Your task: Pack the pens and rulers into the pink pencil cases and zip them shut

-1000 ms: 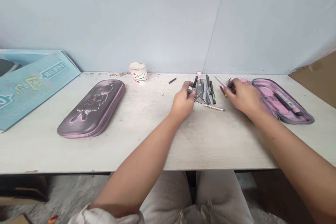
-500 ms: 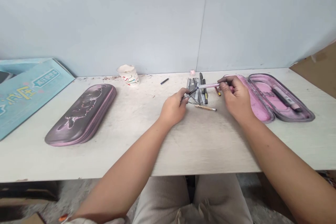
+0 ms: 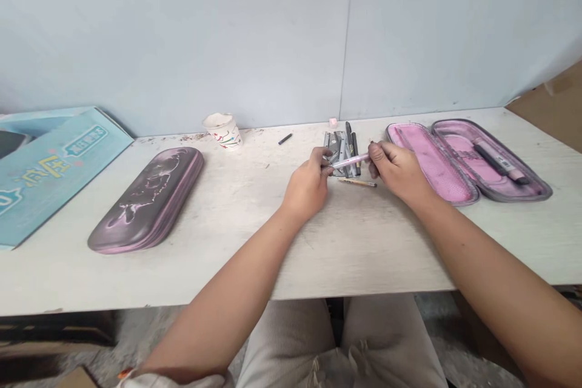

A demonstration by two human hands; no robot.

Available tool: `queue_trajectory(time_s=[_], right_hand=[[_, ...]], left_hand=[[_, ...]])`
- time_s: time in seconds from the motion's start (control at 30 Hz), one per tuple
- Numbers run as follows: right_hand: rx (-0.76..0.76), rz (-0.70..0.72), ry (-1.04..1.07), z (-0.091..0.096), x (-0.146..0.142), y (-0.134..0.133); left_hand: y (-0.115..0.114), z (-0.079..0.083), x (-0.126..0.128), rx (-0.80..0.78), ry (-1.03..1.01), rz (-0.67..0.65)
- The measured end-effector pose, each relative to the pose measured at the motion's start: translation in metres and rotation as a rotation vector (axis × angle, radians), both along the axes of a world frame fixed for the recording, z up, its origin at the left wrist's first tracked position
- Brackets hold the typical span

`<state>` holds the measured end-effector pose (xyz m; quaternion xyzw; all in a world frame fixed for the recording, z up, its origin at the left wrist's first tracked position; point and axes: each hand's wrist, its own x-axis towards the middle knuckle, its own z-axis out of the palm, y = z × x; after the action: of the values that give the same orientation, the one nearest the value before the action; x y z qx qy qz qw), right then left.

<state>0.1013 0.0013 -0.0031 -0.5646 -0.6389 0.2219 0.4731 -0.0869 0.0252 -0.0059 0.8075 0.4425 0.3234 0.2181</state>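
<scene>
A pink pen (image 3: 351, 161) lies level across the gap between the two hands, just above the table's near middle; the right hand (image 3: 399, 172) pinches its right end between thumb and fingers; the left hand (image 3: 308, 187) closes on its left end, and the two hands are close together, joined only by the pen. Directly behind the pen sits a heap of grey rulers (image 3: 334, 147) and dark markers (image 3: 354, 153), partly hidden by the left hand's fingers; a loose pencil (image 3: 357, 182) lies just in front of the heap, and a small pink eraser (image 3: 333, 122) sits just behind it, near the wall (image 3: 191, 42). To the right, an open pink case (image 3: 468, 160) lies on the table (image 3: 364, 254), a thick marker (image 3: 493, 164) resting in its far half. To the left are a short dark pen (image 3: 285, 139), a paper cup (image 3: 222, 131), a closed purple case (image 3: 145, 200) and, at the table's left end, a blue printed box (image 3: 59, 163).
</scene>
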Motion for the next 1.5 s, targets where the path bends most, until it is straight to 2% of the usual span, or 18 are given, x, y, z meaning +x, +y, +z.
queue_trajectory(time_s=[0.1, 0.27, 0.43, 0.6, 0.73, 0.9, 1.03, 1.17, 1.33, 1.43, 1.5], right_hand=[[-0.026, 0.139, 0.103, -0.0006, 0.0015, 0.0007], [-0.077, 0.067, 0.012, 0.0001, 0.0028, 0.0003], [-0.102, 0.218, 0.198, 0.0015, 0.0009, -0.0009], [-0.103, 0.123, 0.127, 0.0022, 0.0008, -0.0015], [-0.093, 0.207, 0.200, 0.0025, -0.0002, -0.0019], [-0.095, 0.100, 0.069, -0.0017, 0.0017, 0.0003], [-0.069, 0.162, 0.094, -0.0023, 0.0014, 0.0003], [-0.083, 0.071, 0.031, 0.0006, 0.0001, -0.0015], [-0.102, 0.174, 0.109, 0.0012, 0.0000, -0.0019], [-0.119, 0.105, 0.047, 0.0001, 0.0001, -0.0014], [-0.105, 0.108, 0.070, -0.0004, 0.0001, -0.0012]], left_hand=[[0.0002, 0.0009, -0.0003, 0.014, -0.042, 0.022], [-0.0010, 0.0019, -0.0003, 0.055, -0.085, 0.028], [-0.0004, 0.0017, -0.0011, 0.099, -0.127, 0.025], [0.0004, 0.0005, -0.0019, 0.095, -0.137, 0.002], [0.0008, 0.0003, -0.0021, 0.098, -0.135, 0.011], [0.0018, 0.0001, -0.0025, 0.075, -0.131, 0.020], [0.0022, -0.0007, -0.0028, 0.070, -0.138, 0.025], [0.0013, -0.0012, -0.0025, 0.064, -0.126, 0.002], [0.0007, -0.0011, -0.0023, 0.071, -0.129, 0.010], [0.0012, -0.0009, -0.0026, 0.069, -0.131, 0.005], [0.0014, -0.0006, -0.0028, 0.070, -0.118, -0.002]])
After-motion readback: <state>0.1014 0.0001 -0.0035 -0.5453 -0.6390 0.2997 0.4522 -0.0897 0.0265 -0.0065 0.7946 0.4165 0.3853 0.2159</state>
